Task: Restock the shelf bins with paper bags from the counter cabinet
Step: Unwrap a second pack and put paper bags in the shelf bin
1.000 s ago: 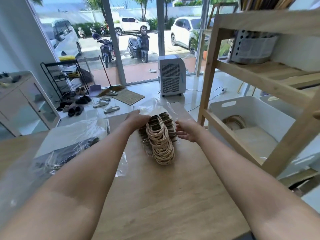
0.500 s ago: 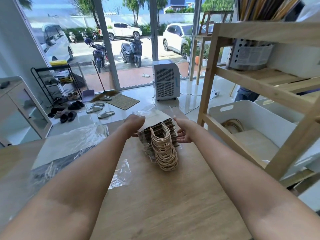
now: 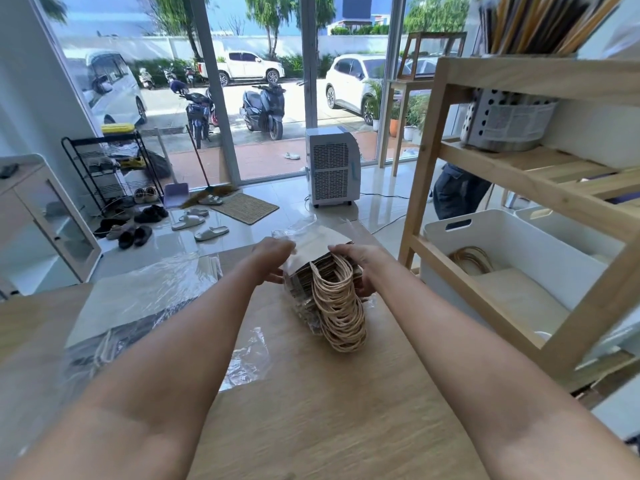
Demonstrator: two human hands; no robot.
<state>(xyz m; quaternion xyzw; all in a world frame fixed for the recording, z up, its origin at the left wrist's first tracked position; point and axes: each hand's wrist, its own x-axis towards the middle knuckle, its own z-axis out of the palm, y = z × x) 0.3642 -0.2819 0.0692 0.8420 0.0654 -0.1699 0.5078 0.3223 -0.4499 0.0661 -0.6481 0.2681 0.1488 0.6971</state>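
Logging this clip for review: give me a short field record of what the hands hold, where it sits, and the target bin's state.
held item: stack of paper bags with twine handles, partly in clear plastic wrap
left hand: grips the stack's left side
right hand: grips the stack's right side
surface: wooden counter
target: white bin on the shelf, already holding some bags

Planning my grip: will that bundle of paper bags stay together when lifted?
Probably not firmly. The bundle of paper bags sits in loose plastic wrap, likely slippery, and its many twine handles hang free, so they'll flop.
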